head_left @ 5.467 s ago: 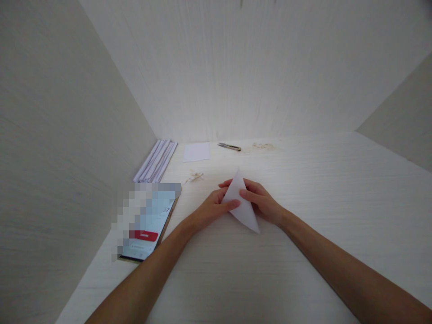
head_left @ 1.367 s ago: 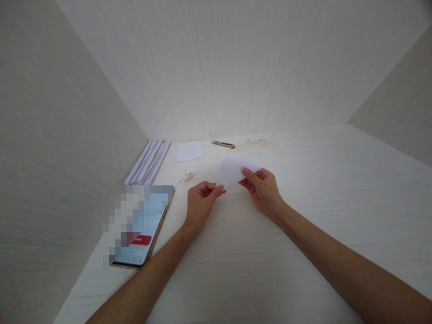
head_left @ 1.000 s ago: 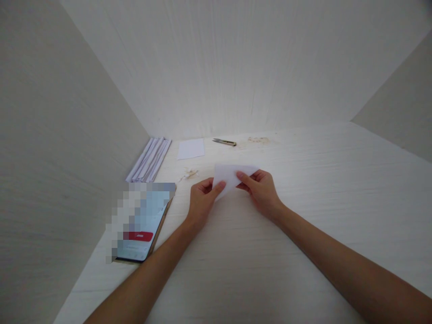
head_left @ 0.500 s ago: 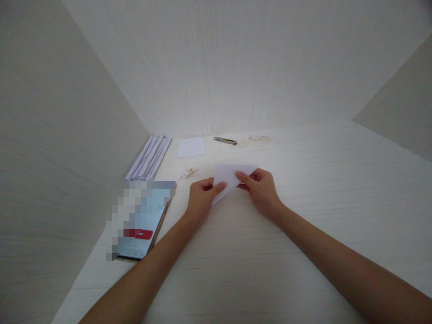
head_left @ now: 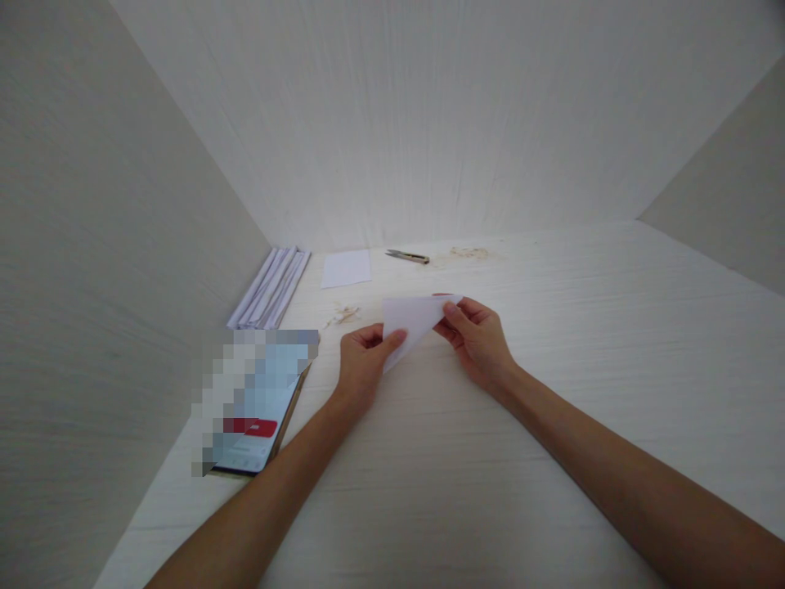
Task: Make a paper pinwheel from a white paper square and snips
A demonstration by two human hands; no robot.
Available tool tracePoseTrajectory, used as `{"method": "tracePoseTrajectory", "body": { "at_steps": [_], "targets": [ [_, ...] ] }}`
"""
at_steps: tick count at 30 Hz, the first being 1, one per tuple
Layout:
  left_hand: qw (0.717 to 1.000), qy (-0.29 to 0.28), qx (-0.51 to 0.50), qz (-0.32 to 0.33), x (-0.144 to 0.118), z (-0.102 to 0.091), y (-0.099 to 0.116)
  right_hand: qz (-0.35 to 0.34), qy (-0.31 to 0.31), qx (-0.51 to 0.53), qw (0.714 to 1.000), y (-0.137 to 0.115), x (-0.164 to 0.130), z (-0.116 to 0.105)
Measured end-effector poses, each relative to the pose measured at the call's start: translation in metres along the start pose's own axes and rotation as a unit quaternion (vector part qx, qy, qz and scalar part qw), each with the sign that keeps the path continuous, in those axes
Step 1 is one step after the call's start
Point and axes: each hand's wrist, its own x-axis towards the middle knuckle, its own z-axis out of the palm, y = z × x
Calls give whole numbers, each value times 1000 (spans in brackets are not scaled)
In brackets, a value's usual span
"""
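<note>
A white sheet of paper [head_left: 412, 321], folded into a triangle, is held up between both hands above the table. My left hand [head_left: 366, 360] pinches its left side, thumb on the front face and fingers behind. At the upper right corner, my right hand [head_left: 478, 335] grips the paper with its thumb in front, and one fingertip shows past the top edge. The fingers behind the paper are partly hidden. Beyond the hands, a flat white square of paper [head_left: 347, 268] lies on the table.
Thread snips [head_left: 407, 257] lie near the back wall, with thin scraps [head_left: 469, 253] to their right and more scraps [head_left: 345, 314] near my left hand. A stack of folded papers [head_left: 271, 288] rests by the left wall. A phone [head_left: 270, 401], partly pixelated, lies beside my left forearm.
My right hand has slid along the paper to its upper right corner, and its thumb now sits farther right. The left hand keeps its pinch, shifted very slightly left.
</note>
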Motion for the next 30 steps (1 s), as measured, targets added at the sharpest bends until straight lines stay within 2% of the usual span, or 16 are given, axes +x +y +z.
{"method": "tracePoseTrajectory", "body": {
  "at_steps": [5, 15, 30],
  "targets": [
    [1000, -3, 9, 3, -1, 0, 2, -6, 1, 5, 1000, 0, 0, 0],
    [999, 8, 30, 7, -2, 0, 2, -9, 41, -3, 999, 1, 1, -1],
    [1000, 12, -14, 19, -3, 4, 5, -5, 54, -3, 999, 1, 1, 0]
  ]
}}
